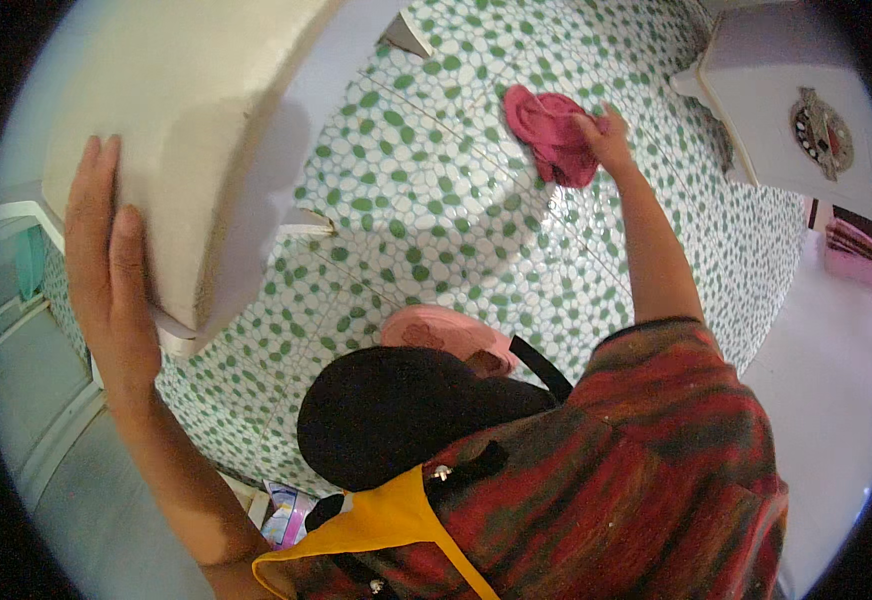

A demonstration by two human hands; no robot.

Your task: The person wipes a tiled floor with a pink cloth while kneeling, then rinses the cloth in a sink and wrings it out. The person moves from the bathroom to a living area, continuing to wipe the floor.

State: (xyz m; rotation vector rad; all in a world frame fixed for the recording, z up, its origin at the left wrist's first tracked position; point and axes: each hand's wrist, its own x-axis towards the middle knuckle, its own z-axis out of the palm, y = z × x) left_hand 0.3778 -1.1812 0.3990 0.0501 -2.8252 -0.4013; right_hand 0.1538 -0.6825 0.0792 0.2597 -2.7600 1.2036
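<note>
My right hand [605, 136] grips a crumpled pink cloth [552, 131] against the floor [413, 247], which is tiled in a green and white pebble pattern. The cloth spreads to the left of the fingers, and part of it is folded over itself. On the left, my left hand [105, 247] rests flat against the edge of a cream-coloured piece of furniture [180, 135] with a pale side and short feet. Its fingers are straight and hold nothing.
Below me, a pink round-ended object [443, 330] lies partly hidden by my black-clothed knee [406, 412]. At right stands white furniture [766, 67] bearing a round ornament [822, 135]. A pink container [856, 255] is at the far right, and a printed packet [286, 517] lies lower left.
</note>
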